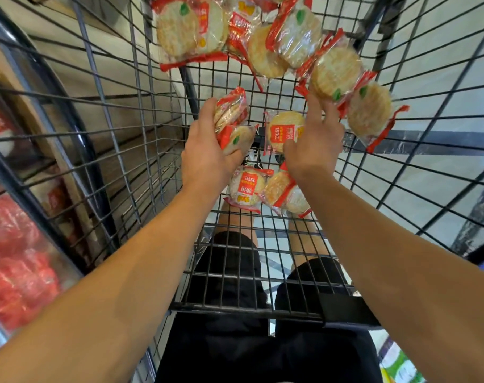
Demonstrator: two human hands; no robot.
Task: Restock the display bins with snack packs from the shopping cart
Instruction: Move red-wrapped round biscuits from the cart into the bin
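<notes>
A head-worn camera looks down into a wire shopping cart [130,111], with both bare forearms reaching in. The left hand [205,150] grips two snack packs [232,121], clear wrappers with red edges holding round pale rice crackers, its fingers curled around them. The right hand [314,142] has its fingers spread wide, the fingertips touching a pack [333,73] at the far right; whether it has any hold on that pack is hard to tell. Another pack [283,131] lies just beside that hand, between the two hands. Two more packs [265,190] rest on the cart floor nearer the person. A heap of packs [191,29] lies at the far end. At the left edge, blurred red packaging [14,272] sits outside the cart.
</notes>
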